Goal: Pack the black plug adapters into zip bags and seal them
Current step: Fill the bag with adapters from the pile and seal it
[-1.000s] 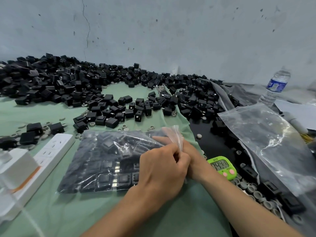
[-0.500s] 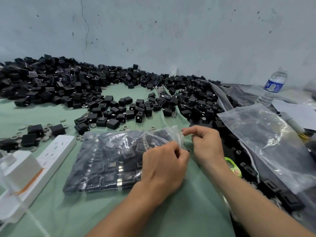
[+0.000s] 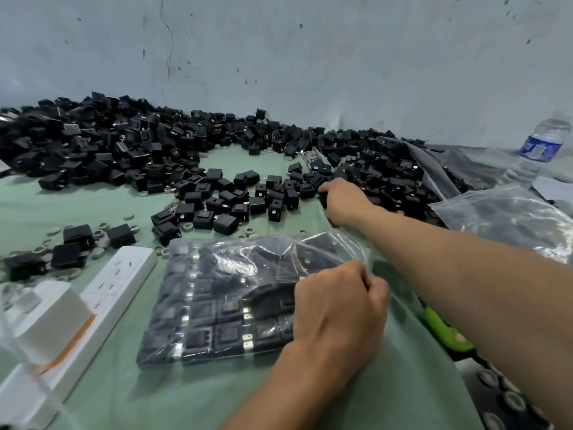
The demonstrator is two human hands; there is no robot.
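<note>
Plug adapters [image 3: 229, 308] fill the zip bag [image 3: 248, 259] lying flat on the green desk [image 3: 186, 398], beside a white power strip [image 3: 117, 280]. The person's left grip [image 3: 338, 308] pinches the bag's open edge at its right side. The right grip [image 3: 344, 200] is stretched out to the loose pile [image 3: 124, 156] behind, fingers curled round one black adapter [image 3: 324, 198] at the pile's near edge.

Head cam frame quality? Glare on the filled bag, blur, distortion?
Head view: glare streaks on the zip bag wash out adapters near its mouth; lower rows readable. Wide-angle warp curves the pile line and leans the water bottle at the right edge. Light flat, shadows faint.
</note>
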